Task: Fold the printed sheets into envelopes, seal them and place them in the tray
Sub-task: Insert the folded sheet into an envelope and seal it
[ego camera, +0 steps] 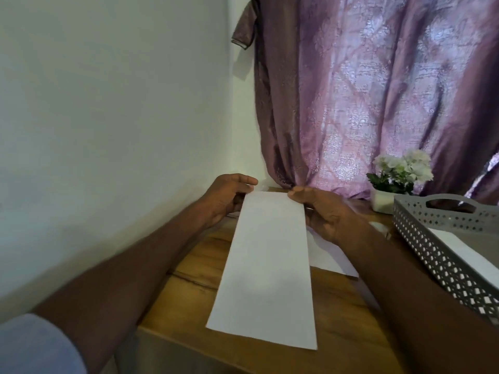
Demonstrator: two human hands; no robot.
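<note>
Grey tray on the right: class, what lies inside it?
Inside the grey tray lies white paper, probably a finished envelope. The near wall and the picture's edge hide the rest, so any count is impossible.

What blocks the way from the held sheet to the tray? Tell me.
Nothing visible does. Both the left hand and right hand pinch the far end of the sheet above the table. The tray sits open-topped to the right, with only bare table and another sheet lying flat between.

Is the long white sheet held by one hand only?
No, both the left hand and the right hand pinch the far end of the sheet.
</note>
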